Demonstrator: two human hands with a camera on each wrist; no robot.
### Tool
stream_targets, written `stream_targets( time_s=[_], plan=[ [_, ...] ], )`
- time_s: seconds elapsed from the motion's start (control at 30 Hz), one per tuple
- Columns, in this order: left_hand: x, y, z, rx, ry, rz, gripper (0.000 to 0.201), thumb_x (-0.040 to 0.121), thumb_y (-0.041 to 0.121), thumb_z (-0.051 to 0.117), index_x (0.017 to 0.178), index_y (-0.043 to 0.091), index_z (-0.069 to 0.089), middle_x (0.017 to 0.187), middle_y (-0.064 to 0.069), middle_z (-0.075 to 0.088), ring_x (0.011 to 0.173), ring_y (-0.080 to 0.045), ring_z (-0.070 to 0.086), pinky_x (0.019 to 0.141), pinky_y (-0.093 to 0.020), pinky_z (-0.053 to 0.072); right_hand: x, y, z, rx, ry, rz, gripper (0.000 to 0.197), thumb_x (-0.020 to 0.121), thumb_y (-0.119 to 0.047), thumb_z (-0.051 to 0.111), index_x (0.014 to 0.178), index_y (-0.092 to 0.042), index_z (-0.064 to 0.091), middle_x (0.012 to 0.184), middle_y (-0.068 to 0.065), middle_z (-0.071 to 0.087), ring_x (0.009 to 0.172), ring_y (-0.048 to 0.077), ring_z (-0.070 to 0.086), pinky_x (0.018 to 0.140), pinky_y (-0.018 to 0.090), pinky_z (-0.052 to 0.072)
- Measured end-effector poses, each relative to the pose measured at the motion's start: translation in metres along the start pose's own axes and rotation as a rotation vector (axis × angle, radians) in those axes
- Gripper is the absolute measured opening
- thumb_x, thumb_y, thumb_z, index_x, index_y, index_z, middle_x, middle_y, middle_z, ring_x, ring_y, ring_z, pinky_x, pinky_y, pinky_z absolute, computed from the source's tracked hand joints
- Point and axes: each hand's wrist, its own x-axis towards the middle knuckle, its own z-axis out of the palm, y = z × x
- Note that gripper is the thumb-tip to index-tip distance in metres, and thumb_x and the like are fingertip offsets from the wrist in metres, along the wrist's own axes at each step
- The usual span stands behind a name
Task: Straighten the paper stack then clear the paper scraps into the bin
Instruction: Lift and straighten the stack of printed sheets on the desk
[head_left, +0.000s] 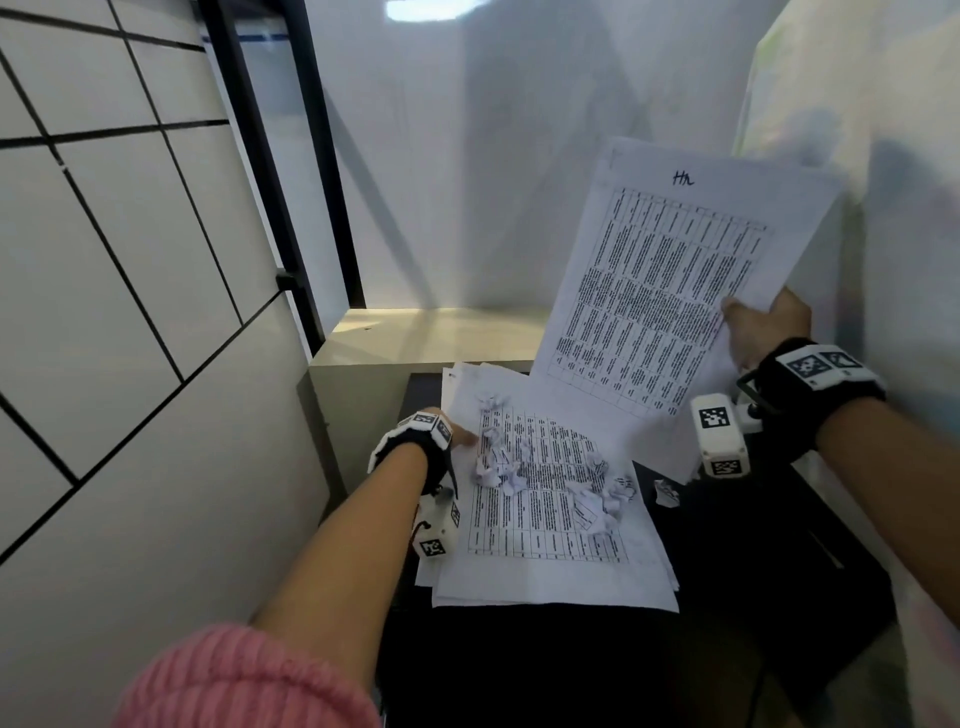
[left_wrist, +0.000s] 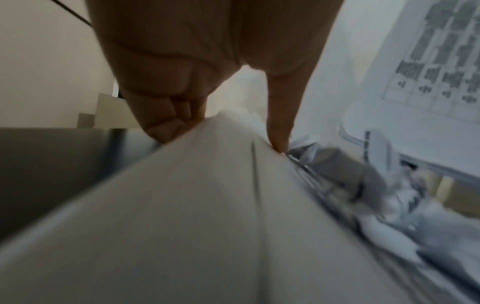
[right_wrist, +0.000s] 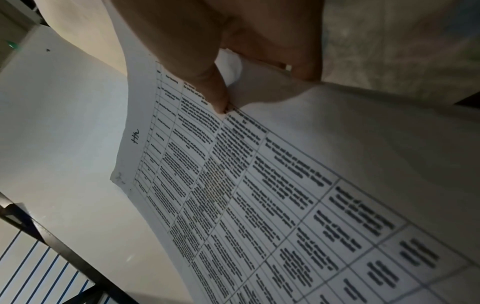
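Head view: the paper stack (head_left: 550, 525) lies askew on the dark table (head_left: 779, 571), its sheets fanned out of line at the edges. Crumpled paper scraps (head_left: 498, 467) sit on top of the stack, and 1 more scrap (head_left: 666, 492) lies on the table just right of it. The left hand (head_left: 441, 431) is at the stack's left edge. The right hand (head_left: 763, 325) holds a lifted sheaf of printed sheets (head_left: 670, 280) above the stack's right side. No bin is in view.

Left wrist view: blurred, but the fingers (left_wrist: 166, 115) curl under the stack's edge and the thumb (left_wrist: 280, 123) presses on top, so this hand pinches the stack (left_wrist: 207, 205). The scraps (left_wrist: 389, 195) lie beyond the thumb, on the stack.

Right wrist view: the thumb (right_wrist: 215, 90) lies on the printed face of the sheaf (right_wrist: 259, 195) and fingers curl behind it, a firm pinch near 1 edge.

The step in hand looks like gathering the sheets. It would go best to keep the left pinch steady, lower the sheaf square onto the stack, and avoid tilting the stack so the scraps do not roll off.
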Motion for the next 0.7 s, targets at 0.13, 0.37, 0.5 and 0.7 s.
stream_targets(
  time_s=[0.13,0.37,0.5,0.7],
  plan=[
    [0.008,-0.004,-0.003,-0.048,-0.037,-0.005,0.061,0.077,0.049,0.068,0.122,0.008,0.06,0.124,-0.012,0.062,0.093,-0.024,0.058,0.084,-0.028,0.047,0.002,0.002,-0.002,-0.007,-0.001,0.003,0.037,0.091,-0.016,0.058,0.125,-0.002,0.057,0.125,0.013,0.063,0.11,0.024,0.06,0.086,0.02,0.038],
    [0.009,0.009,-0.009,-0.249,0.029,0.106,0.046,0.091,0.02,0.057,0.132,0.001,0.048,0.133,-0.02,0.053,0.112,-0.033,0.055,0.083,-0.032,0.04,0.007,0.0,-0.008,-0.006,0.009,-0.004,0.038,0.091,-0.014,0.058,0.127,-0.001,0.056,0.127,0.013,0.062,0.117,0.025,0.059,0.086,0.018,0.039],
    [0.009,0.019,-0.023,-0.387,0.171,0.208,0.041,0.088,0.007,0.055,0.128,0.001,0.048,0.126,-0.021,0.058,0.107,-0.032,0.058,0.088,-0.036,0.046,0.01,-0.004,-0.011,0.006,0.003,0.001,0.038,0.09,-0.016,0.058,0.126,-0.003,0.058,0.125,0.013,0.063,0.114,0.025,0.061,0.088,0.022,0.043],
    [-0.012,0.035,-0.052,-0.575,0.335,0.357,0.041,0.09,-0.001,0.051,0.131,0.002,0.05,0.131,-0.018,0.057,0.12,-0.033,0.054,0.097,-0.034,0.043,0.007,-0.017,-0.013,0.051,-0.01,-0.004,0.039,0.09,-0.019,0.058,0.126,-0.005,0.058,0.124,0.01,0.064,0.112,0.024,0.061,0.089,0.024,0.046]
  ],
)
